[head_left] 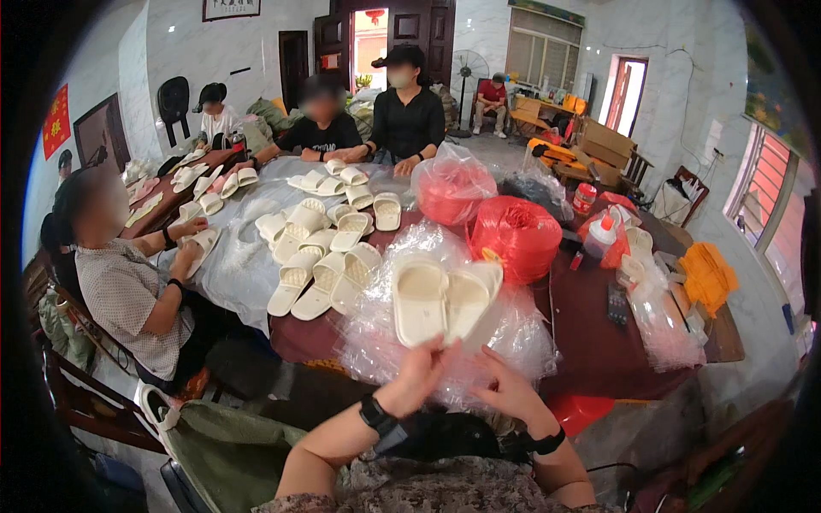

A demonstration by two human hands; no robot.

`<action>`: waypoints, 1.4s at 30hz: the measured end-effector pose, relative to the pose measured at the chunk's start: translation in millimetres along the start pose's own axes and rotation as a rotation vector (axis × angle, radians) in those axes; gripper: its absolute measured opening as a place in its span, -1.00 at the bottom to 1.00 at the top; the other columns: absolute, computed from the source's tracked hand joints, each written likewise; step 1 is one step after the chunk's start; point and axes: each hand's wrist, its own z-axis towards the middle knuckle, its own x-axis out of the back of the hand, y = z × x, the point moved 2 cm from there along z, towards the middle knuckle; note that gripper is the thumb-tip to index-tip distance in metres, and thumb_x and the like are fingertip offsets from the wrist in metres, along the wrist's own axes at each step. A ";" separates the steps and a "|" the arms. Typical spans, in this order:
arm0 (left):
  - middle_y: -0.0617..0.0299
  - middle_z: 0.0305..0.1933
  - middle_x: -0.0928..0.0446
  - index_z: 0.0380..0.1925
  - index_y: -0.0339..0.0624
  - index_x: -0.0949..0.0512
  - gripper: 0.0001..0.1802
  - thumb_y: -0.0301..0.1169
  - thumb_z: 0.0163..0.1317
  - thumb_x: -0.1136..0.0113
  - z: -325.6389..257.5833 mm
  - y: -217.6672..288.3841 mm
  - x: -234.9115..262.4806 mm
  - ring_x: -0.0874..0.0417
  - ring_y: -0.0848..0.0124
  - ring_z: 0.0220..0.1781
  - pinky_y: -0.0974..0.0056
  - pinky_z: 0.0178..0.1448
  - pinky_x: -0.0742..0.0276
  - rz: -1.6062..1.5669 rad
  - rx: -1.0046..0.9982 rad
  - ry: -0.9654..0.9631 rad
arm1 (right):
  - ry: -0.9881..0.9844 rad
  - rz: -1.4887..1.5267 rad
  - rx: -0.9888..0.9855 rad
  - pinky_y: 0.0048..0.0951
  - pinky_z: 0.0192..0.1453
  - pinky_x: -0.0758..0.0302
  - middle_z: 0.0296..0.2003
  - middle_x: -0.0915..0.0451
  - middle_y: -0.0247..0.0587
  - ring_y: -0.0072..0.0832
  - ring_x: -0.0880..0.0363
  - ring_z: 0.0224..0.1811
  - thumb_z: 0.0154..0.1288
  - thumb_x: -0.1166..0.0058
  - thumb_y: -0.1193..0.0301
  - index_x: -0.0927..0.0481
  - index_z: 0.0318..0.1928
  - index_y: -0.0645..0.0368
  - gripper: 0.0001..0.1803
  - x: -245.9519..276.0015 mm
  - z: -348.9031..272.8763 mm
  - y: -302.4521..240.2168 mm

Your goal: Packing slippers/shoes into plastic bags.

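Observation:
A pair of cream slippers [421, 301] stands side by side in front of me, over a heap of clear plastic bags [376, 329]. My left hand [421, 374] is closed on the slippers' lower end. Just to the right, my right hand [511, 389] is open, fingers apart, close to the slippers and the plastic; I make out nothing held in it. Many more cream slippers [329, 274] lie in pairs and piles on the table to the left of the bags.
Two rolls of red plastic twine [516, 239] stand behind the bags. To the right are a bottle [601, 231], a black remote control [616, 303] and orange cloth [708, 278]. A co-worker [141, 282] handles a slipper at left; others stand across the dark red table [590, 342].

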 end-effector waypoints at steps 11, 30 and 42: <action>-0.04 0.08 -0.60 0.16 -0.26 -0.46 -0.53 -0.13 0.44 -0.07 -66.1 15.3 -39.0 -0.62 0.27 0.16 0.18 0.23 -0.52 1.016 0.489 -0.623 | 0.118 0.006 -0.118 -0.26 -0.03 -0.56 -0.03 -0.61 0.12 -0.16 -0.65 -0.10 0.31 -0.15 0.11 -0.47 0.12 0.42 -0.39 25.5 112.5 22.5; -0.24 0.16 -0.46 0.26 -0.36 -0.28 -0.39 -0.39 0.21 -0.13 31.0 52.1 64.5 -0.51 -0.15 0.13 -0.04 0.17 -0.49 2.104 -0.956 -0.035 | 0.413 -0.311 -0.294 -0.04 -0.14 -0.54 -0.37 -0.66 0.18 0.03 -0.67 -0.30 0.31 -0.03 0.01 -0.66 -0.28 0.32 -0.47 -24.9 155.5 63.6; -0.05 -0.16 -0.54 0.18 -0.16 -0.41 -0.42 -0.20 0.18 -0.25 10.9 45.0 36.0 -0.60 -0.01 -0.08 0.02 -0.08 -0.56 2.250 -0.845 -0.142 | 0.582 0.896 -0.161 -0.53 -0.15 -0.47 -0.24 -0.61 -0.39 -0.62 -0.53 -0.22 0.49 0.03 0.20 -0.54 0.08 0.27 -0.61 14.4 85.5 66.8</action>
